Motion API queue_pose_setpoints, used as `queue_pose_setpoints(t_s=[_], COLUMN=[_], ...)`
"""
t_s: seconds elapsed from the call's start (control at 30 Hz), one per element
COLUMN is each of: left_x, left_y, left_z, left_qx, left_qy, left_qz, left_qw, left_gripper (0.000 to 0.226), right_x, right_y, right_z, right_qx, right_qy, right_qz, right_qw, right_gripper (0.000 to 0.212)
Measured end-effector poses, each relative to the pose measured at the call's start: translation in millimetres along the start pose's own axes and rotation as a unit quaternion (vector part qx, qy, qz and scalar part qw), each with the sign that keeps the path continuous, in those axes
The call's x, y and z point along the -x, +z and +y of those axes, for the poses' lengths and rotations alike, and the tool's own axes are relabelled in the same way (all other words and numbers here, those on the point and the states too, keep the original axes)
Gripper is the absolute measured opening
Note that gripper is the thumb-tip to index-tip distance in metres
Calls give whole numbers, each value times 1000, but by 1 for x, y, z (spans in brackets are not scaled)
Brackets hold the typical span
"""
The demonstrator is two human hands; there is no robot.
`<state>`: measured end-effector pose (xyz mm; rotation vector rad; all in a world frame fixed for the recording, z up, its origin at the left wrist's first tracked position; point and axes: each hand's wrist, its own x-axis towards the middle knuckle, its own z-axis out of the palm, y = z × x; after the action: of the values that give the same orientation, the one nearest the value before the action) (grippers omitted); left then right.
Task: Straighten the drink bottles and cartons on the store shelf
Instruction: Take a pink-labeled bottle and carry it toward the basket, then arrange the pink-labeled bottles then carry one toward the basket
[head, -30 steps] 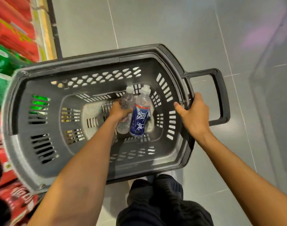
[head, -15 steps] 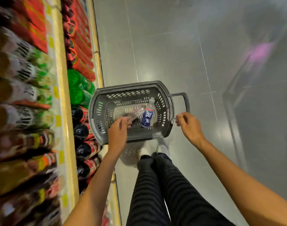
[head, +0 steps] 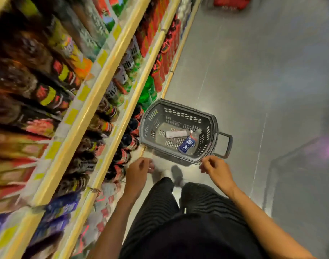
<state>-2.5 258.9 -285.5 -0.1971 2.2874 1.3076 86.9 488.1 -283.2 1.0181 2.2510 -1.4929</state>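
A grey plastic basket (head: pixel 210 128) stands on the floor beside the shelves. Two bottles lie in it: a pale one (head: pixel 175 134) on its side and a blue-labelled one (head: pixel 187 144) next to it. My left hand (head: pixel 138 170) hangs above the floor near the basket's near-left corner, fingers loosely curled and holding nothing. My right hand (head: pixel 215 168) hovers just off the basket's near rim, close to its handle (head: pixel 226 144), also loosely curled and holding nothing. Shelves of drink bottles (head: pixel 107 116) fill the left side, blurred.
Yellow-edged shelf rails (head: pixel 96 101) run diagonally at left, stocked with dark, green and red bottles. My legs in dark striped trousers (head: pixel 178 212) are below the hands. Grey tiled floor (head: pixel 253 81) spreads to the right. A red basket (head: pixel 231 2) sits far up the aisle.
Both hands have let go: the left released the pale bottle, now lying in the basket, and the right left the rim. I have stood up, and the view swung toward the shelves.
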Motion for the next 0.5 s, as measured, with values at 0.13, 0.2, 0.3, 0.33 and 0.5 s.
queue_pose_setpoints(t_s=[0.13, 0.2, 0.3, 0.33, 0.5], left_x=[46, 73, 122, 139, 230], left_y=[-1, 5, 12, 14, 19], left_z=[-24, -34, -53, -60, -98], left_qx=[51, 107, 145, 153, 211], left_qy=[-51, -75, -100, -112, -176], left_qz=[87, 139, 211, 231, 342], left_qw=[994, 982, 962, 954, 899], left_gripper=[25, 25, 22, 21, 23], right_x=[-11, -14, -4, 2, 55], right_y=[-9, -9, 8, 16, 70], right_z=[-14, -21, -34, -38, -45], right_qx=[82, 118, 169, 170, 193], right_qy=[-55, -86, -147, -157, -224], right_qz=[-87, -131, -178, -195, -326], right_qw=[991, 981, 958, 953, 898], right_gripper=[21, 21, 22, 23, 27])
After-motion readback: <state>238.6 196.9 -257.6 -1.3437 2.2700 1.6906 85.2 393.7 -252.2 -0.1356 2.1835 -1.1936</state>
